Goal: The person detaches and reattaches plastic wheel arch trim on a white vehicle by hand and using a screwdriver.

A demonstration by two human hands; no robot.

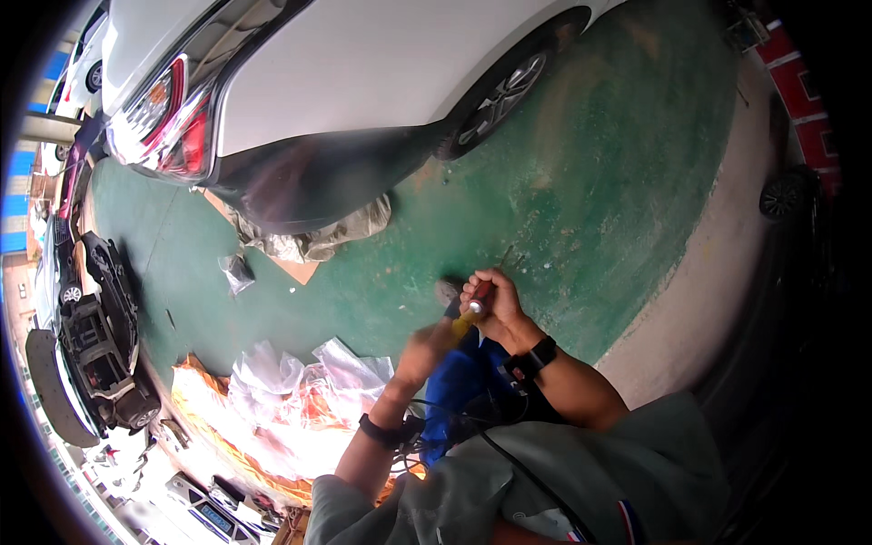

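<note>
My right hand (498,307) is closed around a red-handled screwdriver (482,295). The handle's pale, shiny end faces me, and a thin dark shaft seems to stick out beyond the fist. Close beside it, my left hand (427,352) is blurred by motion and closed on a yellow-handled tool (464,323), whose kind I cannot make out. The yellow handle meets or overlaps the end of the red one; which of the two is unclear. Both hands are in front of my body, above my blue trousers (451,386).
A white car (345,73) with a dark lower bumper stands ahead on the green floor (581,245). Silvery sheeting (341,234) and cardboard (295,271) lie beneath it. Clear plastic wrapping (300,386) is by my left arm. Removed car parts (100,354) stand at far left.
</note>
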